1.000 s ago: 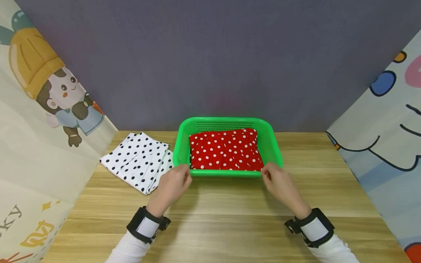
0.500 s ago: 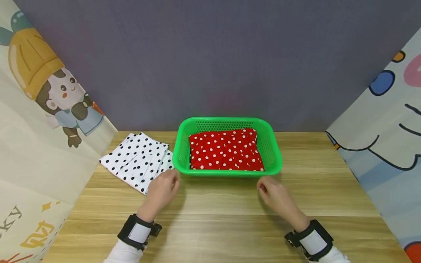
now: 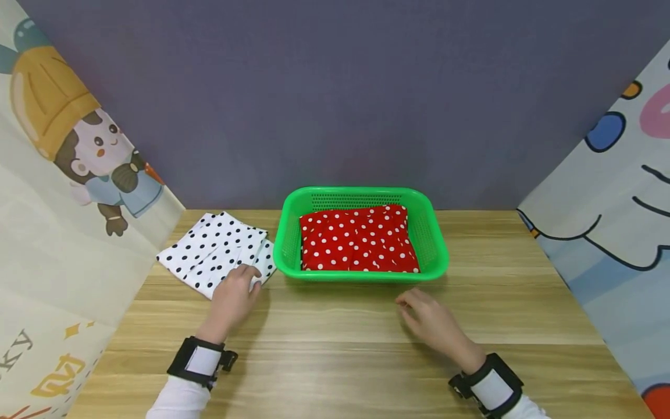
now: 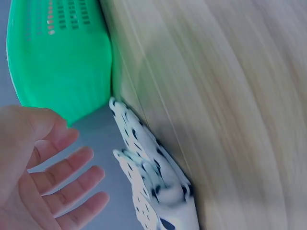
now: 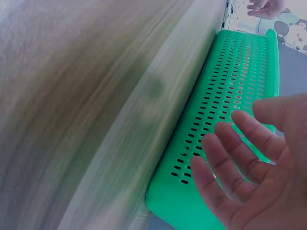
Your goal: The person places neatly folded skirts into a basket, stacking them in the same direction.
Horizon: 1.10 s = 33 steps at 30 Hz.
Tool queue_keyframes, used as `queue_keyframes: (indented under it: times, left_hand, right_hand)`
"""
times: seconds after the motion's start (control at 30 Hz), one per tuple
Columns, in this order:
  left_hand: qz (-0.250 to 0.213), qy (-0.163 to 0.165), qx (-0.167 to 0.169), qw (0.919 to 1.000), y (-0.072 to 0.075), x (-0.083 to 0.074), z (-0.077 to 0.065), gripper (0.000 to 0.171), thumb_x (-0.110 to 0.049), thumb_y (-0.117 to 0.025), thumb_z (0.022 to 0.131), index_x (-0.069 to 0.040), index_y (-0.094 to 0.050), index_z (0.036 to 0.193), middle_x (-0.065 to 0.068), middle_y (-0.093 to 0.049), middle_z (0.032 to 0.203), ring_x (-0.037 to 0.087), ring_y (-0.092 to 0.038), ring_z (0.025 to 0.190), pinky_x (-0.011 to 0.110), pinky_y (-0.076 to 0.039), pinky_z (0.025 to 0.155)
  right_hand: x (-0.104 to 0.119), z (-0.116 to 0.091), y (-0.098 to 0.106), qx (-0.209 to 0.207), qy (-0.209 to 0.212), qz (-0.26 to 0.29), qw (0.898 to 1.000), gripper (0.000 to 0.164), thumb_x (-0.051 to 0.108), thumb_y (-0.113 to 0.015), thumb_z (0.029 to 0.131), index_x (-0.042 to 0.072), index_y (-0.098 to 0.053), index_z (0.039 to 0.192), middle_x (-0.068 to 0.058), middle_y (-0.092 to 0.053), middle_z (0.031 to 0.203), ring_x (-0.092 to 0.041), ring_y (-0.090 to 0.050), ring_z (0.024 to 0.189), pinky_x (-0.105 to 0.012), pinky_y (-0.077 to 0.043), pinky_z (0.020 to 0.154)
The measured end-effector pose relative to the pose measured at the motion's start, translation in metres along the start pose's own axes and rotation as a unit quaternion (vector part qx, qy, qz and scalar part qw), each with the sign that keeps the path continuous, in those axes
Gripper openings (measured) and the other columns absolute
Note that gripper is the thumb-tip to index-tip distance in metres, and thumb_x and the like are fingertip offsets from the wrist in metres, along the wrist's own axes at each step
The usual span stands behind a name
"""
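Observation:
A folded white cloth with black dots (image 3: 211,247) lies on the table left of the green basket. Over its near edge hovers my left hand (image 3: 232,297), fingers loosely bent and holding nothing; the left wrist view shows the fingers spread apart above the cloth (image 4: 148,177). Inside the green plastic basket (image 3: 361,276) is a folded red cloth with white dots (image 3: 356,241). My right hand (image 3: 431,320) is just in front of the basket's near right side, empty. In the right wrist view its relaxed fingers stand beside the perforated basket wall (image 5: 206,110).
The wooden table (image 3: 335,349) runs back to a grey panel (image 3: 356,105). A printed curtain with a cartoon figure (image 3: 99,145) borders the left side, and another printed sheet (image 3: 602,192) borders the right.
Both hands have drawn back from the basket's front rim and uncurled. The left hand has moved left to the dotted white cloth; the right has come slightly nearer and inward. The basket stays put.

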<state>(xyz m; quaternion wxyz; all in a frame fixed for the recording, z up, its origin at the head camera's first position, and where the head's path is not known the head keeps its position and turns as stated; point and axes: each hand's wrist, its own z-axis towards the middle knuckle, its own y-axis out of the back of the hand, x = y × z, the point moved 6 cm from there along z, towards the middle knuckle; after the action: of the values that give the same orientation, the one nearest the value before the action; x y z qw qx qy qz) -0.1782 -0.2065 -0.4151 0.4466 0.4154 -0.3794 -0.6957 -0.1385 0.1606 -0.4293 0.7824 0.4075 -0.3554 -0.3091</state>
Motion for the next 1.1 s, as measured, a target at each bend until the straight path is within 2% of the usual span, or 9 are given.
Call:
queue_keyframes:
  times: [0.13, 0.3, 0.53, 0.77, 0.87, 1.1]
  left_hand:
    - [-0.005, 0.013, 0.004, 0.9999, 0.001, 0.014, 0.001, 0.017, -0.009, -0.066, 0.078, -0.002, -0.065, 0.093, 0.016, -0.062, 0.096, 0.035, -0.061, 0.083, 0.047, -0.051, 0.063]
    - [0.001, 0.025, 0.011, 0.9996, -0.006, 0.037, 0.000, 0.018, -0.007, -0.065, 0.078, 0.001, -0.064, 0.095, 0.021, -0.061, 0.103, 0.039, -0.059, 0.092, 0.050, -0.050, 0.072]
    - [0.023, 0.038, 0.029, 0.9986, -0.008, 0.058, 0.003, 0.030, -0.008, -0.065, 0.078, 0.004, -0.061, 0.105, 0.027, -0.057, 0.112, 0.044, -0.055, 0.099, 0.054, -0.047, 0.078]
    - [0.055, 0.048, 0.047, 0.9962, -0.005, 0.078, 0.013, 0.038, -0.009, -0.063, 0.079, 0.008, -0.057, 0.112, 0.032, -0.052, 0.118, 0.049, -0.051, 0.104, 0.058, -0.044, 0.083]
    - [0.062, 0.059, 0.069, 0.9939, -0.007, 0.087, 0.018, 0.041, -0.009, -0.061, 0.080, 0.012, -0.053, 0.115, 0.035, -0.048, 0.120, 0.051, -0.048, 0.106, 0.059, -0.042, 0.086]
    - [0.058, 0.083, 0.154, 0.9829, -0.015, 0.099, 0.026, 0.051, -0.013, -0.055, 0.086, 0.012, -0.041, 0.128, 0.036, -0.034, 0.133, 0.052, -0.035, 0.120, 0.062, -0.033, 0.095]
  right_hand:
    - [0.004, -0.001, -0.004, 0.027, -0.006, 0.005, 1.000, 0.021, 0.011, -0.073, 0.075, 0.011, -0.066, 0.095, 0.003, -0.062, 0.089, -0.011, -0.062, 0.081, -0.028, -0.053, 0.066]
    - [0.011, 0.000, -0.007, 0.046, -0.005, 0.006, 0.999, 0.022, 0.015, -0.071, 0.077, 0.013, -0.067, 0.099, 0.004, -0.063, 0.093, -0.012, -0.062, 0.084, -0.029, -0.053, 0.068]
    - [0.020, -0.001, -0.013, 0.056, 0.026, 0.001, 0.998, 0.024, 0.019, -0.069, 0.079, 0.014, -0.067, 0.102, 0.003, -0.063, 0.097, -0.013, -0.062, 0.090, -0.031, -0.053, 0.073]
    - [0.025, -0.003, -0.015, 0.059, 0.025, 0.009, 0.998, 0.024, 0.020, -0.069, 0.079, 0.015, -0.066, 0.102, 0.003, -0.063, 0.100, -0.015, -0.061, 0.094, -0.034, -0.053, 0.077]
    - [0.027, -0.003, -0.015, 0.059, 0.026, 0.011, 0.998, 0.023, 0.020, -0.069, 0.079, 0.016, -0.066, 0.102, 0.003, -0.063, 0.100, -0.014, -0.061, 0.094, -0.034, -0.053, 0.077]
    - [0.029, -0.003, -0.015, 0.065, 0.025, 0.015, 0.997, 0.023, 0.020, -0.069, 0.080, 0.015, -0.066, 0.102, 0.003, -0.063, 0.100, -0.014, -0.061, 0.094, -0.034, -0.052, 0.079]
